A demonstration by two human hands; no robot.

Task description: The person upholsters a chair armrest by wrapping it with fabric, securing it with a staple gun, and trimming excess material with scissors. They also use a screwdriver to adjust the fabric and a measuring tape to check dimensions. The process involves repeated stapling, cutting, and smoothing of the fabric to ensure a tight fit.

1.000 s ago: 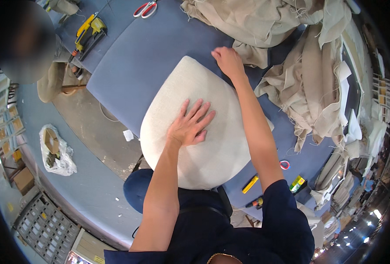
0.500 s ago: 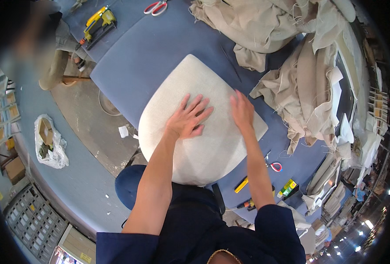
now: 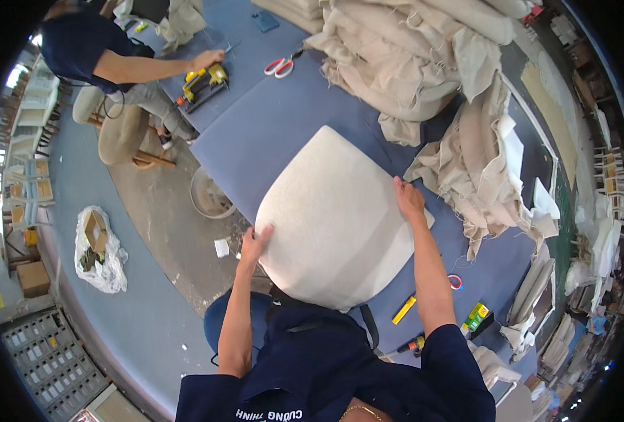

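Note:
A cream fabric-covered seat cushion (image 3: 333, 218), rounded on its near side, lies on the blue worktable in front of me. My left hand (image 3: 256, 244) grips its left edge, thumb on top and the other fingers mostly hidden below the rim. At the opposite edge, my right hand (image 3: 410, 199) holds the cushion's side, some fingertips out of sight. Beside my right forearm are red-handled scissors (image 3: 455, 282), a yellow cutter-like tool (image 3: 403, 309) and a green and yellow box (image 3: 476, 316).
Beige cloth (image 3: 389, 63) is heaped across the table's (image 3: 249, 126) far right. At the far left, a co-worker's hand (image 3: 210, 59) is at a yellow and black staple gun (image 3: 210, 81), near red-and-white scissors (image 3: 279, 68). A plastic bag (image 3: 111, 264) lies on the floor.
Both hands have gone from lying on the cushion's top to its edges, the left moving left and nearer. The view has shifted, showing more of the co-worker.

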